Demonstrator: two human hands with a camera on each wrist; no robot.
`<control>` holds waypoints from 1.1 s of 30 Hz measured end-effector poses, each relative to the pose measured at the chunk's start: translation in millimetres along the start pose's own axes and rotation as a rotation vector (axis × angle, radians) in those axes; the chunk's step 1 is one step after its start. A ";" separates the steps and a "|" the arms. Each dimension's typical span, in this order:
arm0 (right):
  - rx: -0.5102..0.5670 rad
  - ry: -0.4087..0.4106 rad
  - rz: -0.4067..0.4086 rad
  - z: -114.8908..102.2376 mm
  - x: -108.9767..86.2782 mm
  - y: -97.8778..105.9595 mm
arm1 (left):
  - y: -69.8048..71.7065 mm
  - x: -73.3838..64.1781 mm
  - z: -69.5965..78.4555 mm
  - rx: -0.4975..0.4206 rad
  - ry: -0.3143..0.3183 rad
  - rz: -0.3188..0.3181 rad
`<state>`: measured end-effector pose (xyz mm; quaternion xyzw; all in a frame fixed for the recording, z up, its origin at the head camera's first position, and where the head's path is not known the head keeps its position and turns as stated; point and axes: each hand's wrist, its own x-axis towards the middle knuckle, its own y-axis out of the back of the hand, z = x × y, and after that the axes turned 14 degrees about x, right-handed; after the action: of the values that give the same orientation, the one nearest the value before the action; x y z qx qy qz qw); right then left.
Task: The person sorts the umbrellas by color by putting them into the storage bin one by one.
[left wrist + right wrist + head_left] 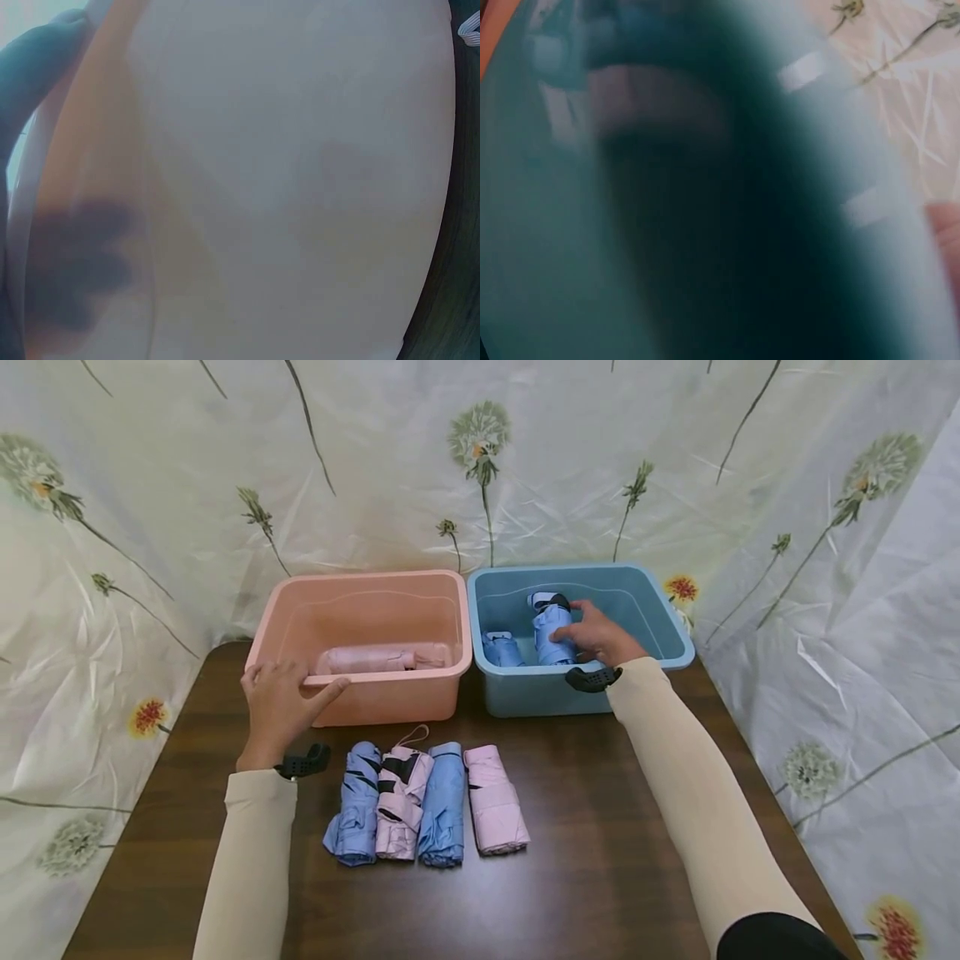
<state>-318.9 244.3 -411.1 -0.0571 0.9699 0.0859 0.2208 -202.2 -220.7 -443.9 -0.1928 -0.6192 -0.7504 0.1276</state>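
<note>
My right hand (602,637) grips a blue folded umbrella (553,631) inside the blue bin (581,689), thumb on one side and fingers on the other. Beside it in that bin lies another blue folded umbrella (502,649). My left hand (279,703) holds the near left rim of the pink bin (386,700). Through that bin's wall (300,150), the left wrist view shows the fingers as dark shadows, with the thumb (45,67) at the rim. A pink folded umbrella (367,659) lies in the pink bin. The right wrist view is mostly blurred blue-green bin wall (547,247).
On the dark wooden table (600,860), in front of the bins, several folded umbrellas lie in a row: blue (358,802), pink (401,802), blue (442,806) and pink (495,802). Behind the bins hangs a dandelion-print curtain (375,485).
</note>
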 end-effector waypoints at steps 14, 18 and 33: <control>-0.074 -0.008 0.005 1.2 4.1 -3.0 | 0.4 0.2 -0.1 0.004 0.008 0.003; -0.093 -0.010 0.004 2.3 4.6 -2.9 | 0.7 -0.1 0.9 0.003 0.009 -0.003; -0.127 -0.006 -0.039 -0.5 0.6 -2.7 | 1.2 0.2 0.4 0.006 0.004 -0.005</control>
<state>-319.2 241.5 -411.3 -0.0898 0.9604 0.1431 0.2214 -201.9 -220.5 -442.7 -0.1895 -0.6215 -0.7493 0.1277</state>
